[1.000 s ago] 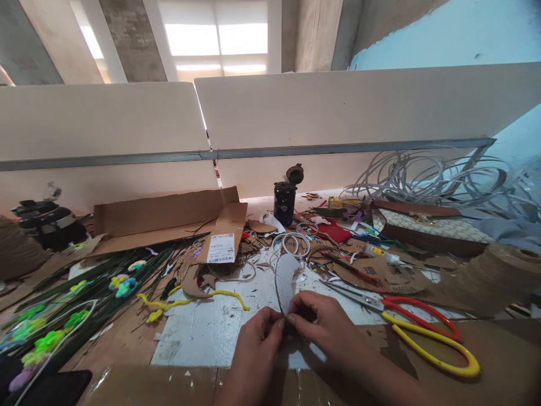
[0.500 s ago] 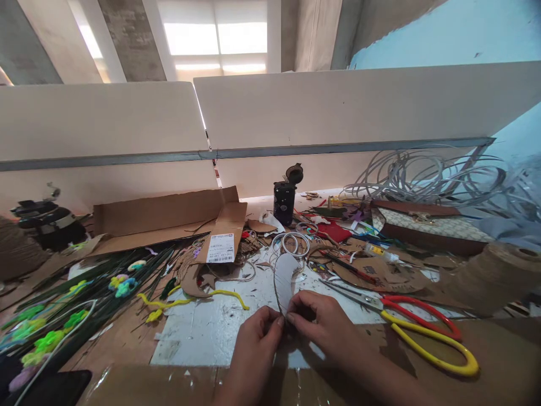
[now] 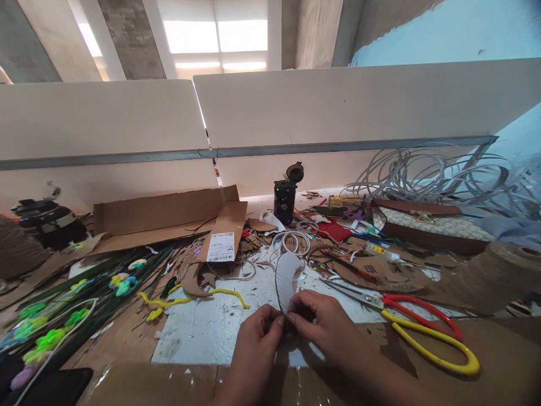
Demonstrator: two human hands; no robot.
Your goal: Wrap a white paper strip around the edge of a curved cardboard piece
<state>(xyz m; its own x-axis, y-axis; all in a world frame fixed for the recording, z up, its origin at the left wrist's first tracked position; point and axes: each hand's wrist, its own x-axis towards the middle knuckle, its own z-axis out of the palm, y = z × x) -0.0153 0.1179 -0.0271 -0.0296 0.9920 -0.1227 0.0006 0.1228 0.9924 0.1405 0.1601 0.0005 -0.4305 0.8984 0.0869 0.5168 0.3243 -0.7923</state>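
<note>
With both our hands [image 3: 284, 330] pinched together on the base of the white feather-shaped piece [image 3: 287, 276], left of the scissors [image 3: 367, 299], we should keep fingertips close and press evenly so its tip stays upright.

My left hand [image 3: 257, 344] and right hand [image 3: 323, 321] cover the lower tip of the white feather-shaped piece [image 3: 287, 276], so I can't tell how it ends between my fingertips. The bottom edge cuts off my forearms and the black item [image 3: 63, 386], and the label's [image 3: 220, 247] small print is unreadable.
</note>
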